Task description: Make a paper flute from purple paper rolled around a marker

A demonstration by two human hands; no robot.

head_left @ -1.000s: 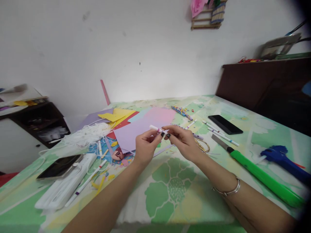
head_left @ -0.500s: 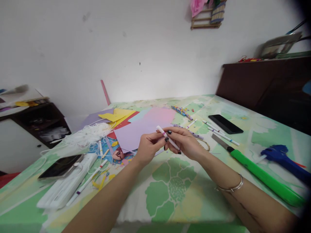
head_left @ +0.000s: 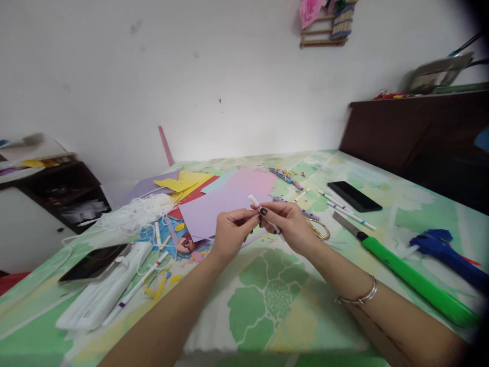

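Over the middle of the table, my right hand [head_left: 288, 224] is closed around a slim white marker pen [head_left: 253, 200] with a purple band, which slants with its white end up and to the left. My left hand [head_left: 234, 232] is closed in a pinch, its fingertips meeting the right thumb beside the pen. Anything between those left fingertips is too small or hidden to make out. Behind both hands lies a lilac paper sheet [head_left: 206, 214]. Gold-handled scissors [head_left: 323, 232] rest just right of my right hand, partly covered by it.
On the right are a green-handled knife [head_left: 412, 275], a blue glue gun [head_left: 446, 250], a black phone [head_left: 354, 196] and more markers [head_left: 351, 215]. To the left lie tangled white string [head_left: 137, 214], a power strip [head_left: 103, 290], another phone [head_left: 95, 262] and coloured paper [head_left: 189, 183].
My left fingers have shifted slightly down along the pen's near side and sit lower than its white end. The pen has turned a little steeper in my right hand.
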